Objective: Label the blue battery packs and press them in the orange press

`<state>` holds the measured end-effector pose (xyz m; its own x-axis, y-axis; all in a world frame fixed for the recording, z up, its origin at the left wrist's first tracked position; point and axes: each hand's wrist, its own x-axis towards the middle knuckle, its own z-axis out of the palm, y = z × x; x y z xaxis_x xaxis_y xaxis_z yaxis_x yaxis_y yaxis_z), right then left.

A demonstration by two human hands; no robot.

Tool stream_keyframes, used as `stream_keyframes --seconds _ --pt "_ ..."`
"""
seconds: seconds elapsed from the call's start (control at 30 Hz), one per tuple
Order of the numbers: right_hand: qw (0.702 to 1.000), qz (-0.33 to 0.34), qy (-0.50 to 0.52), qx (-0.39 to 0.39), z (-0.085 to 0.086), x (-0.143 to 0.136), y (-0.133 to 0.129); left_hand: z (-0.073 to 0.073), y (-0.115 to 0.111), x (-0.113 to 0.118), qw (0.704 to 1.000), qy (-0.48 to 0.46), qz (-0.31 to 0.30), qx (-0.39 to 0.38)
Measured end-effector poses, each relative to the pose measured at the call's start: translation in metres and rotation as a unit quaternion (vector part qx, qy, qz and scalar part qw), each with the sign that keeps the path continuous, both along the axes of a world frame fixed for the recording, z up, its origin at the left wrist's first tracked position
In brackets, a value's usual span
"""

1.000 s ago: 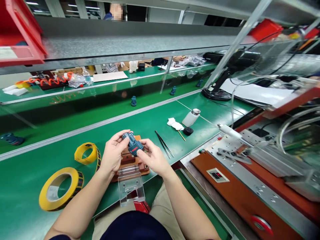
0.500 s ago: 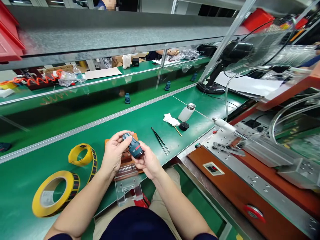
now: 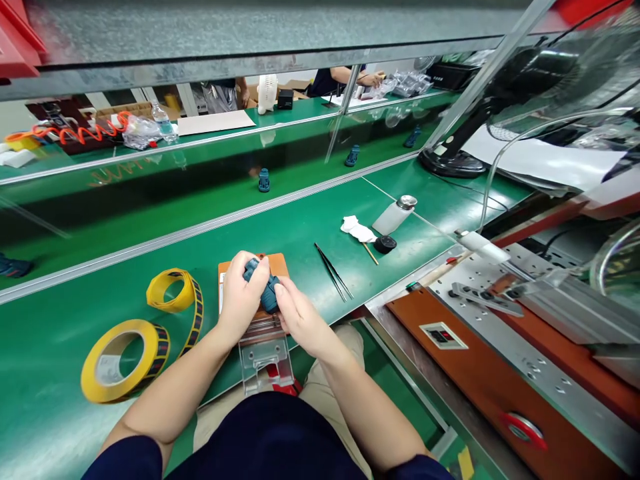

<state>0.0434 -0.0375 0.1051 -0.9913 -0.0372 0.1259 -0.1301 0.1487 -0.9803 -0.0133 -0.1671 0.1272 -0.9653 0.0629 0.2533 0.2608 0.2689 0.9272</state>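
Note:
Between my two hands is a dark blue battery pack [image 3: 269,297], held over an orange-brown fixture block [image 3: 276,264] on the green bench. My left hand [image 3: 240,291] grips its upper left end, thumb across the top. The fingers of my right hand [image 3: 299,312] close on its lower right side. Below the block, a clear plastic bracket [image 3: 265,363] juts out over the bench edge. A yellow roll of labels [image 3: 90,370] lies to the left, its strip running to a smaller yellow coil [image 3: 170,288]. Black tweezers [image 3: 331,272] rest to the right of my hands.
A dispenser bottle [image 3: 395,215], a black cap [image 3: 385,244] and a white cloth-wrapped stick [image 3: 357,229] stand farther right. Several battery packs sit on the green strip behind the metal rail [image 3: 200,235]. A metal-and-brown machine [image 3: 480,360] flanks my right side; a black fan [image 3: 455,157] is behind.
The battery pack has been turned in my hands, so its red-marked label face no longer shows. It is now over the fixture block. The camera view has shifted slightly.

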Motion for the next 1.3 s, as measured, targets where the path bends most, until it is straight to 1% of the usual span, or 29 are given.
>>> stream_keyframes --seconds 0.1,0.17,0.2,0.27,0.37,0.43,0.47,0.53,0.6,0.7,0.77,1.0,1.13,1.3 --pt "1.0 0.008 -0.003 0.018 0.002 -0.004 0.002 0.004 0.0 0.003 0.996 0.062 0.026 -0.055" --pt "1.0 0.012 -0.009 0.022 0.004 -0.004 0.003 0.007 -0.001 0.003 0.995 0.081 0.019 -0.063" --pt "1.0 0.015 -0.008 0.024 0.006 -0.003 0.003 0.008 -0.002 0.001 0.995 0.078 0.008 -0.055" --pt "0.999 0.023 0.004 0.027 0.008 -0.001 0.003 0.008 -0.005 -0.003 0.998 0.047 -0.022 -0.019" --pt "0.999 0.016 0.039 0.012 0.008 0.004 0.004 0.004 -0.007 -0.01 0.995 -0.02 -0.067 0.071" --pt "0.997 -0.018 0.074 0.013 0.007 0.007 0.006 0.001 -0.005 -0.012 0.982 -0.066 -0.102 0.144" --pt "0.994 -0.043 0.097 0.027 0.006 0.008 0.008 0.0 -0.004 -0.011 0.973 -0.087 -0.115 0.179" --pt "0.98 -0.098 0.153 0.077 0.004 0.01 0.012 -0.001 0.0 -0.008 0.956 -0.125 -0.128 0.233" --pt "0.959 -0.148 0.206 0.125 0.004 0.013 0.017 -0.001 0.005 -0.001 0.941 -0.162 -0.145 0.261" --pt "0.932 -0.195 0.255 0.166 0.003 0.019 0.024 0.002 0.01 0.012 0.916 -0.223 -0.202 0.267" --pt "0.92 -0.213 0.27 0.187 0.003 0.024 0.028 0.004 0.013 0.02 0.905 -0.243 -0.225 0.266" --pt "0.884 -0.256 0.298 0.255 0.0 0.043 0.043 0.01 0.035 0.038 0.892 -0.265 -0.259 0.258" --pt "0.862 -0.28 0.306 0.292 -0.001 0.055 0.055 0.015 0.054 0.043 0.883 -0.27 -0.29 0.25" --pt "0.829 -0.321 0.306 0.34 -0.007 0.068 0.074 0.021 0.081 0.048 0.871 -0.293 -0.329 0.217"
